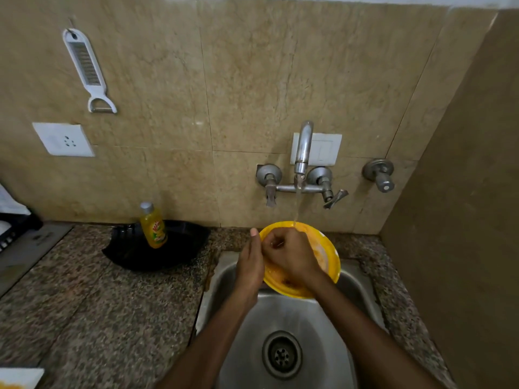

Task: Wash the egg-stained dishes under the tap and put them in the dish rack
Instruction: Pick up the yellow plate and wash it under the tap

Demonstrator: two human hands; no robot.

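Yellow bowl (328, 249) is held above the steel sink (295, 318), tilted toward the camera, with its far rim directly under the running stream of water (297, 203) from the wall tap (304, 147). Orange-yellow residue is visible on the bowl's inner face.

Left hand (250, 265): closed around the bowl's left rim, thumb pointing up along the outside edge, remaining fingers hidden behind the bowl. It carries the bowl.

Right hand (290, 255): placed inside the bowl, fingers curled inward to a narrow, near-fist shape, knuckles uppermost, in contact with the bowl's inner face. Whether anything is pinched in the fingers cannot be determined.

Surroundings: a speckled stone surface (98, 304) borders the sink. On it, left of the sink, a black tray (179, 248) holds an upright yellow bottle of dish soap (153, 226) with a grey cap. A black dish rack (14, 228) is partly visible at the far left edge. A white peeler-grater (87, 68) hangs on the tiled wall above a white socket (63, 139). The sink basin below the bowl shows only the drain (282, 355).
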